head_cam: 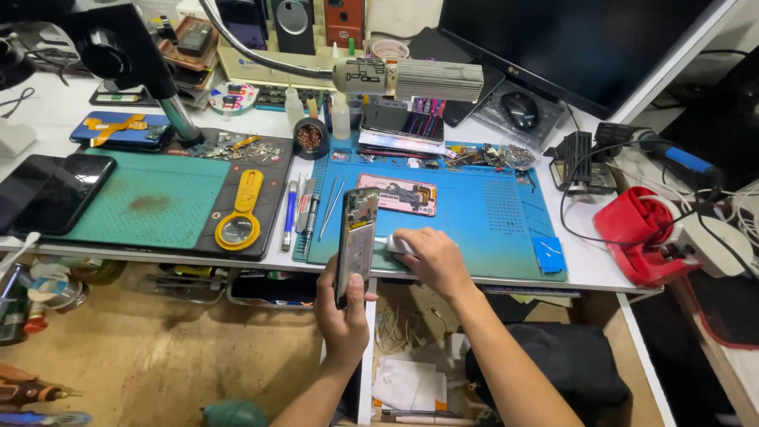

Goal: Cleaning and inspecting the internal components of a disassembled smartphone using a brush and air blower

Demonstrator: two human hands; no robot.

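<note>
My left hand [341,312] grips an opened phone body [356,241] by its lower end and holds it upright on edge, just in front of the blue work mat [482,229]. My right hand [431,257] rests on the mat's front part, its fingers closed over a small white object [393,243] close to the phone. A second opened phone [398,194], its insides showing, lies flat on the mat behind both hands.
Tweezers and pens [312,209] lie left of the blue mat. A green mat [150,205] carries a yellow magnifier [241,217]. Dark phones [47,194] lie far left. A gooseneck lamp [411,79], monitor [585,39], mouse [520,109] and red holder [644,233] stand around.
</note>
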